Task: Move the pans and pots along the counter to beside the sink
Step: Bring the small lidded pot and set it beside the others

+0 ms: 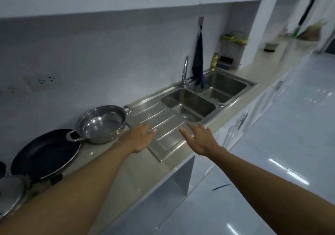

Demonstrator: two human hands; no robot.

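Both forearms reach out; my left hand [140, 137] and right hand [200, 140] hover released, grasping nothing. Round steel two-handled pot [102, 124] sits just left of my left hand, black frying pan [45, 153] beyond. Advise gripping both handles, sliding level.

Single head view, wide-angle, looking forward and down along the worktop [137, 171] from close above. Faces right toward the double sink [204, 98]. Frame tilted.
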